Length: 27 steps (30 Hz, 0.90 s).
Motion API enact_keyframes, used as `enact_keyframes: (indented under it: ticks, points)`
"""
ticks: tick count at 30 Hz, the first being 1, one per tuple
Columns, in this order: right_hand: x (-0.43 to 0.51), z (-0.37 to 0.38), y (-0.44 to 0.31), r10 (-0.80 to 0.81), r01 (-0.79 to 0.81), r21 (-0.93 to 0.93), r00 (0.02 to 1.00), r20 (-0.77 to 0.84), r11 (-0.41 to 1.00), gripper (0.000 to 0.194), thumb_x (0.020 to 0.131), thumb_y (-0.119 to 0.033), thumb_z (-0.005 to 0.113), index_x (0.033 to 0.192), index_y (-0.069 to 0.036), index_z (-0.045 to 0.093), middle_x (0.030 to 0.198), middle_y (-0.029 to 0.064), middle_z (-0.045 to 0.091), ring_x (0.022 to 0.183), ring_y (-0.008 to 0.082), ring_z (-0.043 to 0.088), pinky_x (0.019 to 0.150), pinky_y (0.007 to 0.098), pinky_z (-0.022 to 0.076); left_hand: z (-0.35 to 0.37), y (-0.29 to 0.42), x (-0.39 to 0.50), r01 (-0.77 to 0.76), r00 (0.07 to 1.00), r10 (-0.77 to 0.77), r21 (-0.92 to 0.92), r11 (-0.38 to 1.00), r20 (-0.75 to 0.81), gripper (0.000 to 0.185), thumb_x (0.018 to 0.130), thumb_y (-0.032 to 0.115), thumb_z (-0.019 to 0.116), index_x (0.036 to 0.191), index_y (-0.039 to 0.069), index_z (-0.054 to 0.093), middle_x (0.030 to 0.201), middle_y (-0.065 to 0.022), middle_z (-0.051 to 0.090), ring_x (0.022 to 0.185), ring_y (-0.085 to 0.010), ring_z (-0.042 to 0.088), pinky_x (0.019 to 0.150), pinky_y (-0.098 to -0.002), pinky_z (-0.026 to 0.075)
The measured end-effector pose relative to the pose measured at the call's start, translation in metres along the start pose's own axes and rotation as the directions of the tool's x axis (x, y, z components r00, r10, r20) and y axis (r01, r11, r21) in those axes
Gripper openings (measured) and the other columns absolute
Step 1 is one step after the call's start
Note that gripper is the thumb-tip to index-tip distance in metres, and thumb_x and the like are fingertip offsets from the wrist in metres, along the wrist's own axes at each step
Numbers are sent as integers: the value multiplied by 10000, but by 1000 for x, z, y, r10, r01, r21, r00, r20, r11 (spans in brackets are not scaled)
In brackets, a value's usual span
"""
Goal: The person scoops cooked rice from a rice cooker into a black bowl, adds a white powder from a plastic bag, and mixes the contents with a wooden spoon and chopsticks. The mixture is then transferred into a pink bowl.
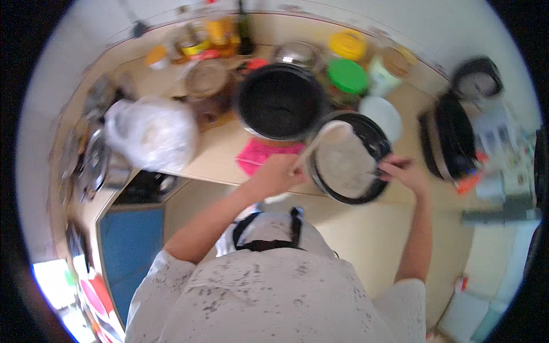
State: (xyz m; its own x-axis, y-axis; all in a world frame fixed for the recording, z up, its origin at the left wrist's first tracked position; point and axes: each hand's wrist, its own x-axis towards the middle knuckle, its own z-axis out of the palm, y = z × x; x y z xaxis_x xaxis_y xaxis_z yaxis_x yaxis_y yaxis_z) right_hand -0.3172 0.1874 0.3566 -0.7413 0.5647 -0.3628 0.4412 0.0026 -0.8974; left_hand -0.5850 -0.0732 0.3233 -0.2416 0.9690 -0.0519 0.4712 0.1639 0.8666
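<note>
My left hand grips the near-left rim of a round dark pan at the counter's front edge. Inside the pan lies a pale, flat, round piece, perhaps dough or flatbread; blur hides its exact nature. At the pan's right side, the fingers of my right hand are pinched at the rim; whether they hold the pale piece or the pan cannot be told. Just behind and left of it stands a large black pot. A pink cloth lies beyond my left hand.
A white plastic bag sits at left, near a lidded brown jar. Behind the pan are a green-lidded jar, a yellow lid and a white round lid or plate. A black pot or appliance stands at right.
</note>
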Motion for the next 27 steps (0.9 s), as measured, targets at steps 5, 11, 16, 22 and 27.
enact_keyframes:
  ticks: [5,11,16,22,27]
  points:
    - [-4,-2,29,-23,18,-51,995,-101,999,140,885,-119,697,899,20,688,869,73,666,783,160,665,692,322,608,-74,10,-93,389,920,-330,-396,832,212,344,978,384,575,939,47,636,692,17,545,572,-38,445,475,-226,361]
    - [-10,14,19,-74,57,-167,993,-97,984,147,917,-101,646,934,43,666,811,72,665,699,173,691,648,284,574,-152,1,-207,414,759,-651,-745,523,-35,410,1009,408,448,974,38,623,662,18,505,411,-40,376,344,-189,274]
    - [-10,15,19,-84,70,-178,994,-71,981,148,912,-94,651,940,51,661,824,89,665,719,185,691,667,294,580,-217,-33,-199,601,557,-761,-472,645,-332,277,970,239,480,899,-2,597,621,-35,553,378,-96,438,336,-248,350]
    - [-9,20,15,-85,77,-196,996,-32,978,139,898,-85,673,942,47,658,851,91,667,727,179,675,678,311,587,-265,-104,-134,873,487,-778,232,429,-397,247,878,10,461,1103,-57,537,737,-161,660,492,-248,623,435,-367,506]
    - [-11,27,18,-158,149,-215,987,-26,965,130,905,-84,670,939,41,665,866,101,672,761,158,655,693,328,594,-268,-155,-100,815,573,-693,388,430,-436,444,854,-11,474,1292,55,482,844,-151,690,565,-251,660,504,-390,545]
